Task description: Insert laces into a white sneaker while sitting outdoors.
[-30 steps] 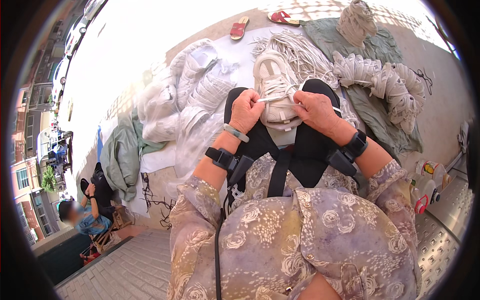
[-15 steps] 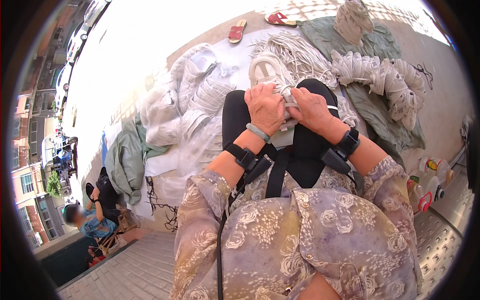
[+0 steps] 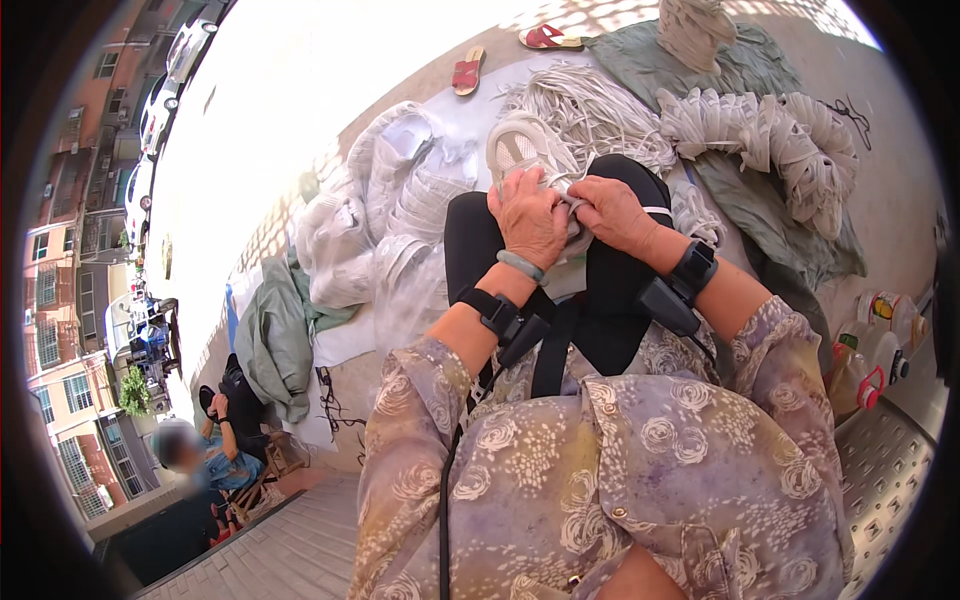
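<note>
A white sneaker [image 3: 518, 148] with a mesh toe lies between my knees, its toe pointing away from me. My left hand [image 3: 532, 222] is closed over its near part, the fingers bent across the upper and the thumb toward the laces. Beside it my right hand [image 3: 613, 212] pinches a whitish shoelace [image 3: 573, 200] at the sneaker's opening, thumb and forefinger pressed together. Both hands hide most of the sneaker's tongue and heel. Just beyond the sneaker lies a large heap of loose white shoelaces [image 3: 590, 110].
Plastic bags of white shoes [image 3: 400, 190] lie at the left. Bundled pale shoes [image 3: 760, 140] rest on a green cloth [image 3: 640, 75] at the right. Red slippers [image 3: 467, 72] lie at the back. Plastic bottles [image 3: 860, 370] stand at the right; another person [image 3: 230, 465] sits at the lower left.
My right hand has drawn closer to my left, its fingers now pinched together on the lace. My left hand stays on the sneaker. The whole view has shifted slightly.
</note>
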{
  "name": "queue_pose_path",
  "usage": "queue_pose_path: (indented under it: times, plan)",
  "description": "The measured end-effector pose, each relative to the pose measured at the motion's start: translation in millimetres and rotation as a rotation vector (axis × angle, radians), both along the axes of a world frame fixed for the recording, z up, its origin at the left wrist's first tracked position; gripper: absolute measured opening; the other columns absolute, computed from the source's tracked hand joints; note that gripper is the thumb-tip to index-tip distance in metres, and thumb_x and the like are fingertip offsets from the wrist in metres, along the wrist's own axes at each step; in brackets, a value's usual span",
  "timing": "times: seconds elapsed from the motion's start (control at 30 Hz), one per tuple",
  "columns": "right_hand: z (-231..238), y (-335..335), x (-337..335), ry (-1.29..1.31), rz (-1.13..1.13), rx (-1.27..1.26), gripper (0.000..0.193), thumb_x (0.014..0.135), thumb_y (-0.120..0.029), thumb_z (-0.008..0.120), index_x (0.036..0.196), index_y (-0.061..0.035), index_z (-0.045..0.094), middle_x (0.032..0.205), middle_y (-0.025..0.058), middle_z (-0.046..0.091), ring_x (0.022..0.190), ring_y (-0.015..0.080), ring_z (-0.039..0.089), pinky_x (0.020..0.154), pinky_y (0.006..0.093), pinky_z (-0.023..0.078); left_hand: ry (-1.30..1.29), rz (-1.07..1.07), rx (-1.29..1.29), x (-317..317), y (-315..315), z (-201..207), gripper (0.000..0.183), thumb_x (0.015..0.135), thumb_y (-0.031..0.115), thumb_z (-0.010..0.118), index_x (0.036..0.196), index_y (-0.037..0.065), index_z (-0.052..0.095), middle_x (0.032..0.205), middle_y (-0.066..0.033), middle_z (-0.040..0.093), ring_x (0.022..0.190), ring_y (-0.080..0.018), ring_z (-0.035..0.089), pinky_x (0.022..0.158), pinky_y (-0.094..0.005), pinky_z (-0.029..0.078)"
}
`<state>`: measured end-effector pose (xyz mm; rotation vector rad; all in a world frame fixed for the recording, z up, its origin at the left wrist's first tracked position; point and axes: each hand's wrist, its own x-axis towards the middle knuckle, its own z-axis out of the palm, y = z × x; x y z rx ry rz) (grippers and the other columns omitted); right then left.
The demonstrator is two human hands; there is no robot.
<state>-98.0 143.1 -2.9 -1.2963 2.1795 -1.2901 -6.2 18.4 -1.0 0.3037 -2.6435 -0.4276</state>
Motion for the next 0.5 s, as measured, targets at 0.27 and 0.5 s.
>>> queue_pose_path:
  times: [0.27,0.5]
  plan:
    - [0,2,12,0.115,-0.069,0.000,0.028,0.072,-0.009,0.050,0.100,-0.0064,0.054,0.085,0.0158,0.056,0.080,0.0337,0.056,0.070,0.0416,0.046,-0.002,-0.052,0.013,4,-2,18,0.007,0.066,0.013,0.059,0.066,0.006,0.059,0.114,-0.0091,0.053,0.112,-0.0291,0.042,0.094,-0.0524,0.023]
    - [2,4,12,0.145,-0.036,0.034,0.026,0.073,-0.009,0.050,0.100,-0.0069,0.053,0.084,0.0156,0.054,0.078,0.0338,0.056,0.069,0.0417,0.046,-0.103,0.008,-0.087,91,-50,53,0.005,0.065,0.005,0.055,0.064,0.006,0.050,0.121,-0.0128,0.050,0.113,-0.0325,0.041,0.097,-0.0510,0.021]
